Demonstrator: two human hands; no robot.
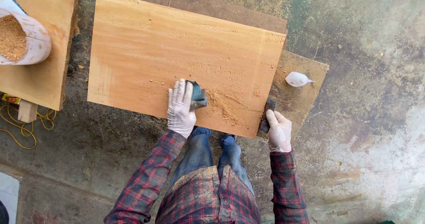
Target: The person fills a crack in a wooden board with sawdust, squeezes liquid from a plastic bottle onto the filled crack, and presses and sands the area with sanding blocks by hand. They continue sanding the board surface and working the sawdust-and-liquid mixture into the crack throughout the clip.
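Large wood board [177,51] lies flat on concrete floor [367,131], over darker boards. Sawdust pile [226,106] sits nr its front edge; rest of surface looks mostly smooth, so work seems partway. Left hand [180,109], fingers together, presses dark sanding block [197,97] flat. Right hand [279,130] pinches dark scraper [267,115] at board's rt corner. Open floor to the rt.

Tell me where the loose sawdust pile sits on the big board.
In the head view, the sawdust pile lies near the front right edge of the wooden board, just right of the gloved left hand and its dark scraper, left of the right hand.
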